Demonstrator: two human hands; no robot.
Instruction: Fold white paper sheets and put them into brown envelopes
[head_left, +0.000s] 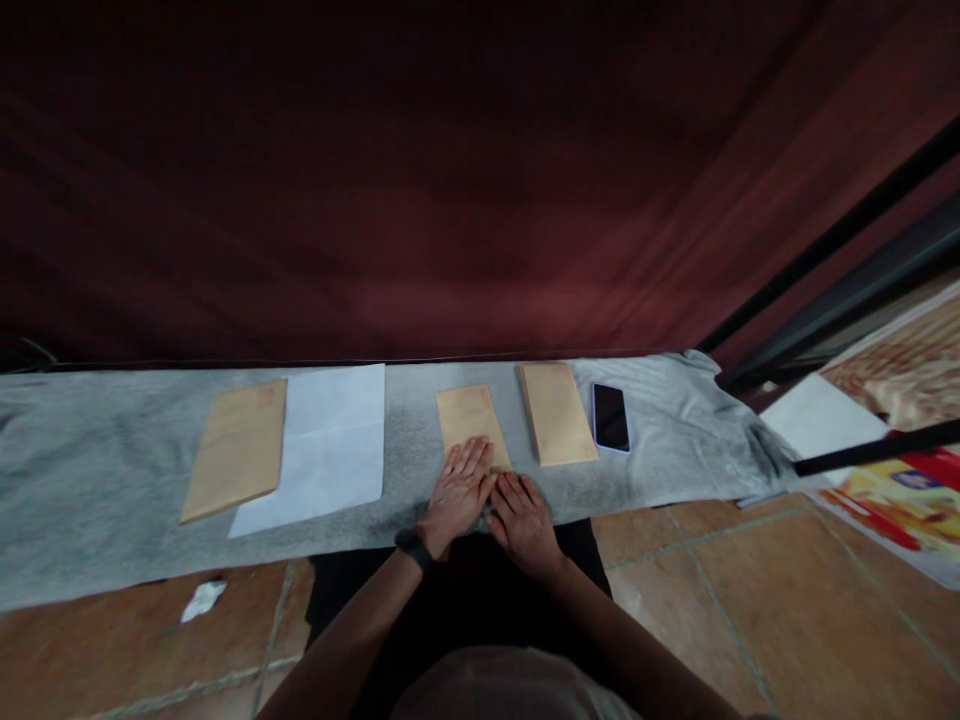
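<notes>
A brown paper envelope (466,412) lies on the grey cloth in front of me, with small reddish print near its top right corner. My left hand (457,490) rests flat on its lower part, fingers stretched out, a dark band around the wrist. Close beside it, my right hand (523,522) lies with extended fingers at the envelope's lower right corner. The lower edge of the envelope is hidden under my hands. Just to the right sits a stack of similar brown envelopes (556,415).
A phone (611,418) lies right of the stack. At left, more brown envelopes (236,450) overlap a white paper sheet (334,440). Grey cloth (416,440) covers the narrow surface, with a dark red curtain (450,200) behind. Black bars (832,240) stand at right; crumpled tissue (203,600) is on the floor.
</notes>
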